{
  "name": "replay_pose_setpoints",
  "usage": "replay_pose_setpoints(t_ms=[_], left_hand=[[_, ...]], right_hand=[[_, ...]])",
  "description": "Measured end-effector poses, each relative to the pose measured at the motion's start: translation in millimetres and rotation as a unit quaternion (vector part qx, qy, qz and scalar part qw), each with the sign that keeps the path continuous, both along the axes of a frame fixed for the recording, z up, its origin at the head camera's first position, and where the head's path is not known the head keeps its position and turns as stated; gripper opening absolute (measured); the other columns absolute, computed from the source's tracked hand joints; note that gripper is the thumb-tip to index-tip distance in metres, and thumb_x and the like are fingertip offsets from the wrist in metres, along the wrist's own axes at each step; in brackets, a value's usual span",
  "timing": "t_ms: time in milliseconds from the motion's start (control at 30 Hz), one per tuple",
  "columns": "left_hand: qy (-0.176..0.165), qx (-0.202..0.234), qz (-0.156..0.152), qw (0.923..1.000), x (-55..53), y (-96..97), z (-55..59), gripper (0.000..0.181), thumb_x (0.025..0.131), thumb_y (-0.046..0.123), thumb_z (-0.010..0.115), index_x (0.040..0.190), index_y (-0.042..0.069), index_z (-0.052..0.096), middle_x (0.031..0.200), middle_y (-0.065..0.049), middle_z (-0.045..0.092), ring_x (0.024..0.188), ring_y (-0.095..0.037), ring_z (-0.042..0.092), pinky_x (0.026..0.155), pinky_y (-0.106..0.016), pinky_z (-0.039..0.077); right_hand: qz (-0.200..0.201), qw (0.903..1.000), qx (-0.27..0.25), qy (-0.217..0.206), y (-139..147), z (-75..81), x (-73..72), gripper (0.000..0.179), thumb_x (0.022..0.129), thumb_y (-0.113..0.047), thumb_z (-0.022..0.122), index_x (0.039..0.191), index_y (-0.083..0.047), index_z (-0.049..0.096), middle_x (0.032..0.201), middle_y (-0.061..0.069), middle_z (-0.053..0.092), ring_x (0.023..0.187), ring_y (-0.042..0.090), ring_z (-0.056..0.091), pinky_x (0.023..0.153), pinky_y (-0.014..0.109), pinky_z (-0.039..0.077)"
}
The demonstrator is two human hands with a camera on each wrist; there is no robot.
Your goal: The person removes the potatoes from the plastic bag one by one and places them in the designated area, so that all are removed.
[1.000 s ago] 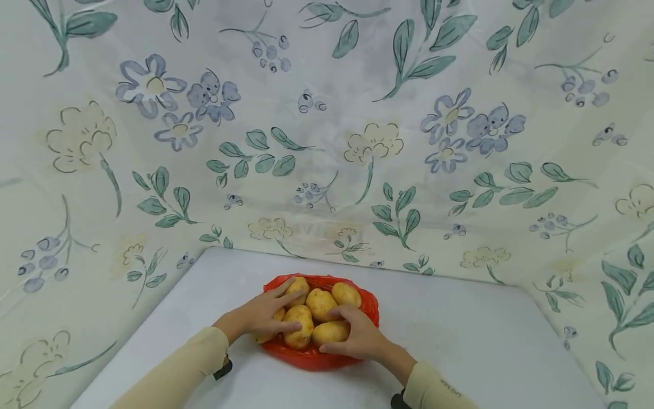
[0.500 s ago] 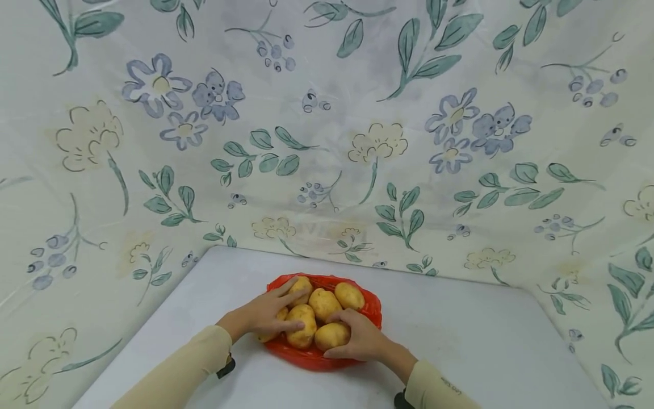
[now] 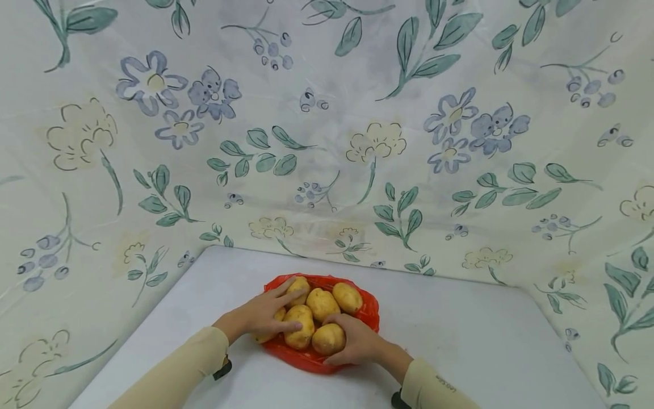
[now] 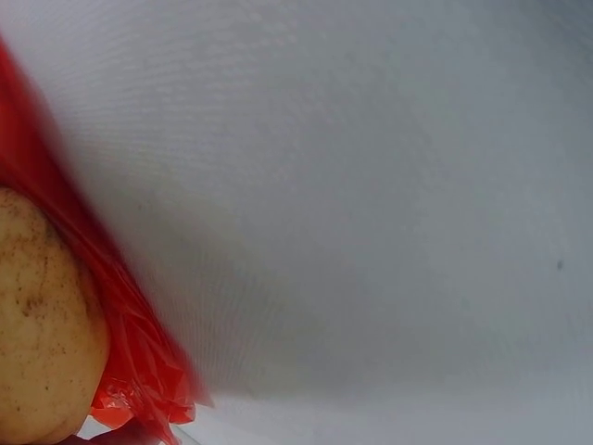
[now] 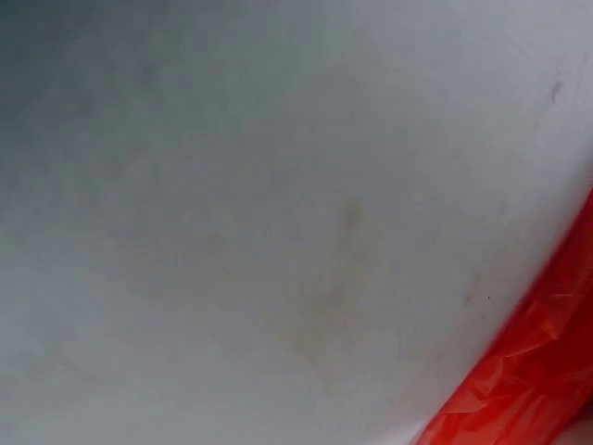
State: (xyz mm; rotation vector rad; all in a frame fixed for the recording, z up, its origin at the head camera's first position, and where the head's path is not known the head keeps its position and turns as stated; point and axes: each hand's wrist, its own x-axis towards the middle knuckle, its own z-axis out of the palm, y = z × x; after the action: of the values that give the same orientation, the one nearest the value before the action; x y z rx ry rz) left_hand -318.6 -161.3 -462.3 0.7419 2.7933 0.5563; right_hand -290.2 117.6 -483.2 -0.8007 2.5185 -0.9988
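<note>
Several yellow potatoes (image 3: 299, 327) lie in a red plastic bag (image 3: 301, 360) whose edge spreads around them. My left hand (image 3: 261, 314) rests on the potatoes at the left with its fingers spread. At the front right of the bag, my right hand (image 3: 360, 339) grips a potato (image 3: 328, 339) between thumb and fingers. In the left wrist view, one potato (image 4: 46, 324) shows beside the crinkled bag (image 4: 120, 315). Only the side of the bag (image 5: 519, 385) and a sliver of skin at the corner appear in the right wrist view.
The bag sits on a white tabletop (image 3: 449, 335) near its middle. A floral cloth (image 3: 327, 187) hangs behind the table and along its sides. Faint brownish stains (image 5: 334, 287) mark the white surface beside the bag.
My right hand has turned the gripped potato, which now shows a rounder end, and has moved slightly down. The left hand keeps its place on the potatoes.
</note>
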Motion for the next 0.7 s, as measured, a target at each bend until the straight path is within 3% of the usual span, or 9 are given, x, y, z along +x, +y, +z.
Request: replay_pose_setpoints(t_ms=[400, 700], left_hand=[[0.002, -0.001, -0.004, 1.0000, 3.1, 0.5, -0.3, 0.085, 0.085, 0.073, 0.055, 0.155, 0.032, 0.031, 0.167, -0.009, 0.012, 0.139, -0.046, 0.039, 0.107, -0.069, 0.035], [0.006, -0.002, -0.002, 1.0000, 4.3, -1.4, 1.7, 0.085, 0.085, 0.073, 0.055, 0.155, 0.030, 0.032, 0.167, -0.008, 0.011, 0.140, -0.045, 0.039, 0.108, -0.067, 0.035]], right_hand=[[-0.001, 1.0000, -0.002, 0.010, 1, 2.1, 1.8, 0.057, 0.077, -0.037, 0.085, 0.124, -0.026, 0.056, 0.121, -0.013, 0.059, 0.110, 0.009, 0.054, 0.098, 0.037, 0.051], [-0.044, 0.9979, -0.045, -0.016, 6, 16.0, -1.8, 0.062, 0.076, -0.040, 0.085, 0.127, -0.022, 0.055, 0.119, -0.006, 0.061, 0.108, 0.016, 0.057, 0.091, 0.041, 0.054]])
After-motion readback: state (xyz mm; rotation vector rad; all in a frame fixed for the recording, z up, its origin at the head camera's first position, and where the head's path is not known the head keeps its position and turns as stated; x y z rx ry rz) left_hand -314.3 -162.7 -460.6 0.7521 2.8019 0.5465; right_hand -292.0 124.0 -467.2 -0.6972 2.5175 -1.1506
